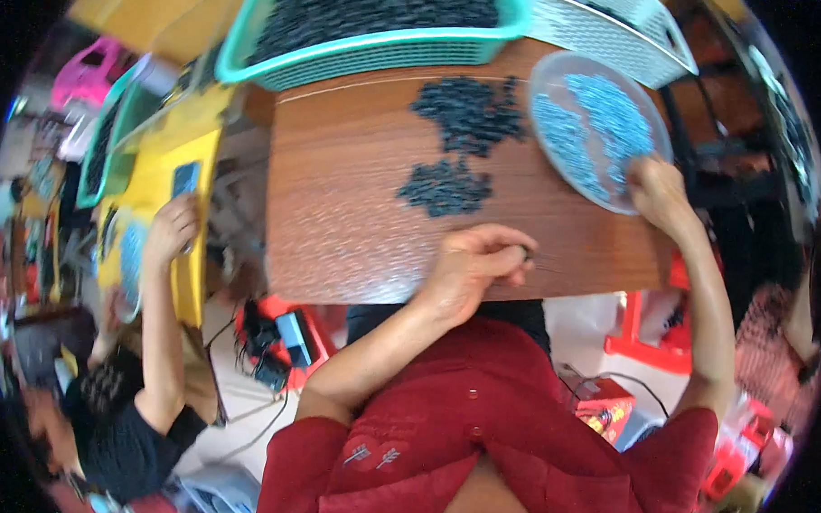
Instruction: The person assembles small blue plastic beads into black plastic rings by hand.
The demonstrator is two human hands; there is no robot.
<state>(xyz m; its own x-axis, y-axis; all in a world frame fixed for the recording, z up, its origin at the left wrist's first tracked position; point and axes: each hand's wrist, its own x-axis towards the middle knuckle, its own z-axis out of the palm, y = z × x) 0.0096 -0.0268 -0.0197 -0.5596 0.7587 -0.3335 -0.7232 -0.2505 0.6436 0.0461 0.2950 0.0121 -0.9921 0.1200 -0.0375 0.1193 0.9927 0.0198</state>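
Observation:
My left hand (483, 264) is closed over the near edge of the brown table (340, 200), with a small dark piece (525, 252) pinched at the thumb and fingertips. At the right, my right hand (657, 188) reaches over the near rim of a round translucent tray (545, 157). Its fingers are drawn together among small light-blue pieces (610, 110); what they hold, if anything, is hidden. Two heaps of small black pieces lie left of the tray: a larger far heap (465, 112) and a smaller near heap (445, 187).
A green basket (372, 63) full of black pieces stands at the table's far edge, beside a grey-white basket (608, 33). On the left, a co-worker's hand (172, 226) is over a yellow table (192, 285). A red stool (322, 330) carrying devices stands below the table.

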